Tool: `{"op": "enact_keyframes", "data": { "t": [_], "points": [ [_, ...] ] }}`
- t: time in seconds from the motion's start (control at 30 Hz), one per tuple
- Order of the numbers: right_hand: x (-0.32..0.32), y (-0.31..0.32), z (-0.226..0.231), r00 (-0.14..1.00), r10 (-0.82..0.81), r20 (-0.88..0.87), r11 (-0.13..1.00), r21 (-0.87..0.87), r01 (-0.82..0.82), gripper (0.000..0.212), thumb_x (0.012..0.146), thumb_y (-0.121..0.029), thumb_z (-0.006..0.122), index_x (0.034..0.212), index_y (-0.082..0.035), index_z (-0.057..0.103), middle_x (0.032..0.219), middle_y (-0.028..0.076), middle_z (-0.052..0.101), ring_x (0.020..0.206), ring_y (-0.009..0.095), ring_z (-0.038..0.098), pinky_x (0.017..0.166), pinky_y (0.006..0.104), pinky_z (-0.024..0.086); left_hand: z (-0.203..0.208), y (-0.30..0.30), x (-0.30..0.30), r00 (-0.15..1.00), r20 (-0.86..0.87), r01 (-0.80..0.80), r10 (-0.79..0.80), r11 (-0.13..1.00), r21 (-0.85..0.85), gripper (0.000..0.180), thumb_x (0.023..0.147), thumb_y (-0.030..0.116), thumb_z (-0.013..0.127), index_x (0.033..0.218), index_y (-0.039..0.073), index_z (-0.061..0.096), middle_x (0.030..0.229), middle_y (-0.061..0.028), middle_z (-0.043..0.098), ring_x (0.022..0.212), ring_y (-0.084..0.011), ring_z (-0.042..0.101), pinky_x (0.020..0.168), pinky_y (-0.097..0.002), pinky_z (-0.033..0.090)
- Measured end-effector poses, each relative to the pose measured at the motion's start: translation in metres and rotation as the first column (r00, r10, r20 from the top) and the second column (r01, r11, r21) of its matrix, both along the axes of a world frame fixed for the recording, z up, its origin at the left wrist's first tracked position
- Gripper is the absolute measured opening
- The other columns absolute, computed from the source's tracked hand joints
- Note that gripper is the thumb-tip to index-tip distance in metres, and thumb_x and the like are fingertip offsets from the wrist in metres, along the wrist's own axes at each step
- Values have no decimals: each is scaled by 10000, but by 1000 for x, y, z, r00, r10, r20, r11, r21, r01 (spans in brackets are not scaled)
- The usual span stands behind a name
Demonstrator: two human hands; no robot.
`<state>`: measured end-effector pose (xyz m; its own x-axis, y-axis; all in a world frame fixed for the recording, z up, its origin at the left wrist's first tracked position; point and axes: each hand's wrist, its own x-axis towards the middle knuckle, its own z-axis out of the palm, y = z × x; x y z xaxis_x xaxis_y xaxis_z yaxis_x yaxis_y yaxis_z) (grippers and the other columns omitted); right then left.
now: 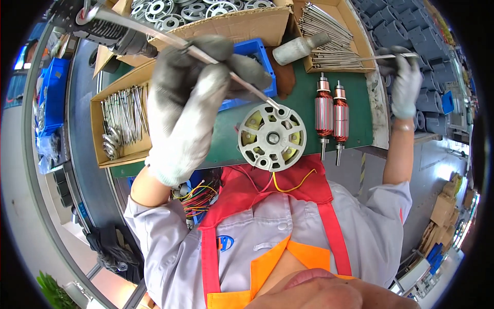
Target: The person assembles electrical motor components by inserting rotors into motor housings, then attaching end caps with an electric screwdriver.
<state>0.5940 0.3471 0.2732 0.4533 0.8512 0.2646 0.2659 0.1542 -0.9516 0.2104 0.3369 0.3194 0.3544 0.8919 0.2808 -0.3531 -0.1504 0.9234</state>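
My left hand, in a grey-and-white work glove, pinches a long thin metal rod. The rod slants down to the right, its lower tip at a hole near the upper edge of a round silver motor end cover. Yellow-green parts show through the cover's openings, and red and yellow wires come out below it. Far to the right, my gloved right hand is closed on another metal rod, which reaches back to the cardboard box of similar rods.
Two copper-wound armatures lie on the green tabletop. A grey bottle lies beside a blue bin. Behind is a box of metal covers; at left, a rod box and a black power tool. Grey housings stack at right.
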Motion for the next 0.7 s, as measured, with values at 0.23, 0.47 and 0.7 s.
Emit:
{"op": "enact_keyframes", "data": {
  "t": [0.23,0.47,0.7],
  "points": [
    [-54,-82,53,937,262,-233,873,470,-127,245,995,-108,426,1163,24,544,1033,188,648,833,273,702,639,320,582,-4,5,12,991,-1,130,-130,987,93,246,1002,64,468,1243,27,496,1010,-169,658,956,-261,670,862,-396,550],
    [-114,-86,73,558,807,192,491,307,-815,236,958,-149,539,1168,-43,535,947,231,627,656,215,636,538,292,565,13,-2,7,890,-455,160,-21,950,268,279,995,63,489,1258,-30,479,1038,-124,640,942,-162,622,858,-291,492],
    [-136,-88,87,539,825,167,474,314,-823,289,924,-26,513,1208,27,514,999,261,638,680,191,655,579,266,564,7,-1,15,785,-604,220,140,848,482,180,951,64,552,1107,-8,607,918,-68,679,852,-102,639,801,-268,509]
  ]
}}
